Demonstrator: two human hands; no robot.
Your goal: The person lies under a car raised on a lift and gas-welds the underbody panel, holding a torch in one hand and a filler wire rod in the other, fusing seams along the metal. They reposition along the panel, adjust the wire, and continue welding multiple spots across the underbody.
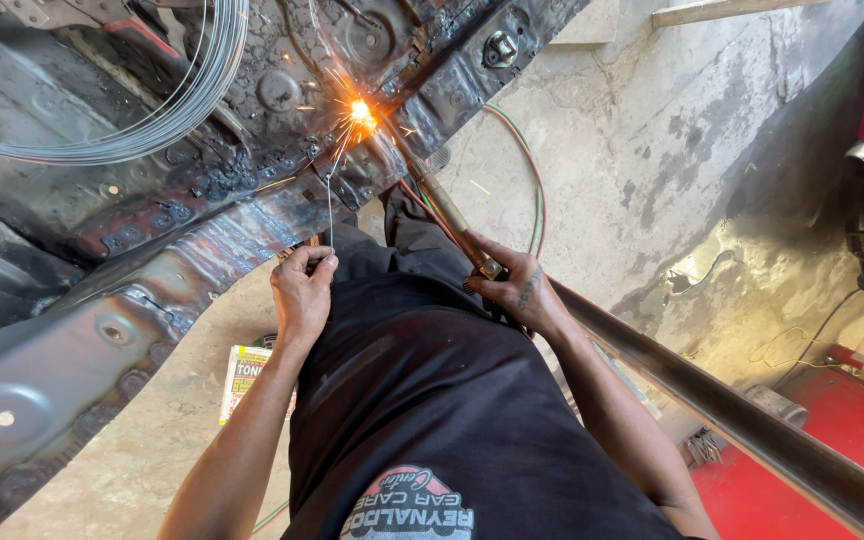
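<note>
Dark sheet-metal panel (pixel 152 230) closes off the left and top; a wire coil (pixel 152 120) hangs before it. Long steel bar (pixel 752 430) bars the right. Between them, open concrete floor (pixel 632 150), crossed only by hoses (pixel 532 180).

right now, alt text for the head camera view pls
A person's right hand holds a brass welding torch to a dark car underbody panel, throwing bright sparks. The left hand pinches a thin filler wire up toward the flame; a wire coil hangs nearby.
</note>
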